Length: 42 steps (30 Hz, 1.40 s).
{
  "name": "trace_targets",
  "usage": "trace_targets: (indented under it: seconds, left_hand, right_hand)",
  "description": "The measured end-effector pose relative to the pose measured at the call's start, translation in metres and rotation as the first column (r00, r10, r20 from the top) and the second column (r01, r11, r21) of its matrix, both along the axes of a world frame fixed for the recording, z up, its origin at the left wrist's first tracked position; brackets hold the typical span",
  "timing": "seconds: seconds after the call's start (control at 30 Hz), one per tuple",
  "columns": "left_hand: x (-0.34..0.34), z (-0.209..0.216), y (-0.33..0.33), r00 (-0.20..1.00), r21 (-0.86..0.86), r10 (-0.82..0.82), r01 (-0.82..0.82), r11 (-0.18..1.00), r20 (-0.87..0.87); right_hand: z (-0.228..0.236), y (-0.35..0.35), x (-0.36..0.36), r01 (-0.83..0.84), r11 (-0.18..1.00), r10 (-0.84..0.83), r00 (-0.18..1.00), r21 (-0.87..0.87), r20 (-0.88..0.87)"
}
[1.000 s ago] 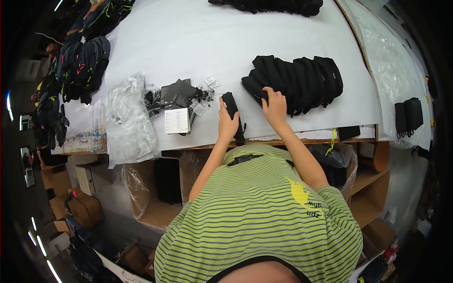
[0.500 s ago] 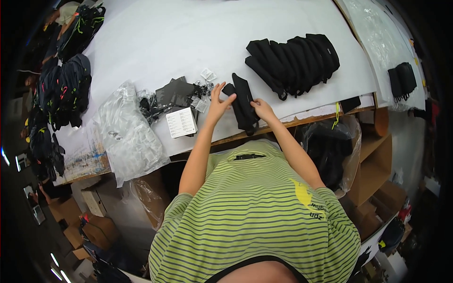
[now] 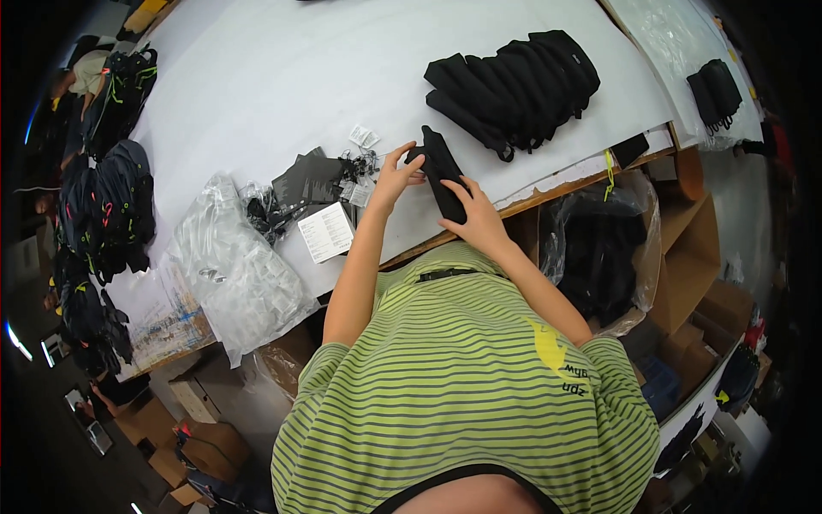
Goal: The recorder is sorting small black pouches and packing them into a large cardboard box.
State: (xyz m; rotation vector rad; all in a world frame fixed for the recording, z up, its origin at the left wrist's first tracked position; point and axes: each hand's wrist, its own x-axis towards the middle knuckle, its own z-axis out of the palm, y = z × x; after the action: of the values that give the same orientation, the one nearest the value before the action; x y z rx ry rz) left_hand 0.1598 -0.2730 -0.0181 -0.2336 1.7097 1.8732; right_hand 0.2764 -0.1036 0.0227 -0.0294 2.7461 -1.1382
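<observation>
A long, narrow black fabric pouch [image 3: 443, 182] lies slanted near the table's front edge, between my hands. My left hand [image 3: 396, 180] has its thumb and forefinger closed on a flap at the pouch's upper left side. My right hand [image 3: 481, 221] grips the lower right side, fingers laid over the fabric and thumb at the near end. Just left of my left hand are small white packets with black cords [image 3: 358, 184], a pile of dark grey cards [image 3: 304, 178] and a stack of white printed cards [image 3: 325, 233].
A row of similar black pouches [image 3: 514, 90] lies at the back right. Clear plastic bags [image 3: 231, 265] cover the table's left front. Dark backpacks [image 3: 120, 206] line the far left side. Below the right edge stands an open carton [image 3: 689, 265] beside a plastic-lined box of black items [image 3: 604, 257].
My right hand has gone from pinching the pouch's side to lying over its lower part. My left fingers have closed in on the flap. The view has shifted slightly.
</observation>
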Motion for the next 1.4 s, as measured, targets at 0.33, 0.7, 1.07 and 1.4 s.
trace_targets:
  seconds: [0.33, 0.7, 1.07, 1.4]
  left_hand:
    - [-0.020, -0.006, 0.003, 0.792, -0.455, -0.315, 0.054, 0.889, -0.522]
    - [-0.003, -0.009, 0.023, 0.736, -0.501, -0.215, -0.191, 0.844, -0.642]
    - [-0.013, -0.026, 0.018, 0.733, -0.482, -0.275, -0.083, 0.872, -0.623]
    - [0.015, -0.022, 0.037, 0.947, -0.255, -0.048, -0.037, 0.966, -0.317]
  right_hand:
    - [-0.010, 0.008, 0.004, 0.027, 0.993, -0.046, 0.986, 0.117, 0.158]
    - [-0.011, 0.009, 0.005, 0.115, 0.988, -0.128, 0.984, 0.106, 0.126]
    - [-0.006, 0.010, 0.001, 0.198, 0.964, -0.240, 0.934, 0.178, 0.263]
    - [-0.021, 0.024, 0.009, 0.290, 0.949, -0.303, 0.947, -0.124, -0.109]
